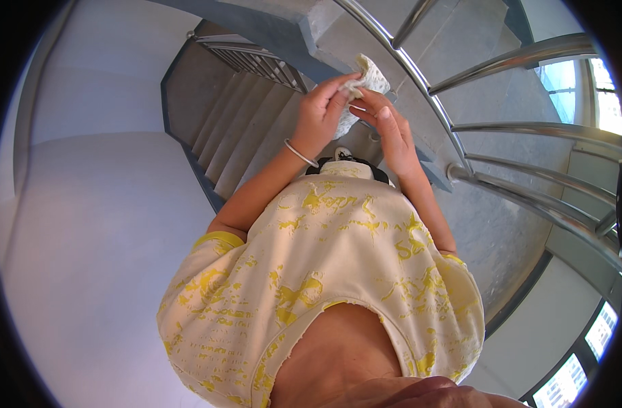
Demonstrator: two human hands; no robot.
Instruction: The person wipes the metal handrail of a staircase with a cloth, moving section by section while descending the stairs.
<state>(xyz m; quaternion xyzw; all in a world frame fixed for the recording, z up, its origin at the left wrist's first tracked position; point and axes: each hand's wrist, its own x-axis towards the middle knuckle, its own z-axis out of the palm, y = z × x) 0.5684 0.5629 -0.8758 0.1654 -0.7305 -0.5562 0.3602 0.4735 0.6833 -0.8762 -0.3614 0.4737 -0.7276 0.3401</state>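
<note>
My left hand [318, 109], with a silver bangle [301, 153] at the wrist, pinches the gathered middle of a pale, speckled cloth [374, 76]. From the other side, the bent fingers of my right hand [392, 132] hold the same bunched part, while the right thumb stands apart from it. One end of the cloth sticks up beyond the fingertips. Its other end hangs down between the hands, partly hidden behind them. Below the hands, a white shoe with dark laces [343, 153] shows past my cream and yellow shirt [341, 245].
Concrete stairs [239, 117] descend at the left towards a landing [188, 86], beside a white wall [102, 214]. A stainless-steel railing [423, 81] curves along the right, close to my right forearm. Windows [561, 382] show at the right rim.
</note>
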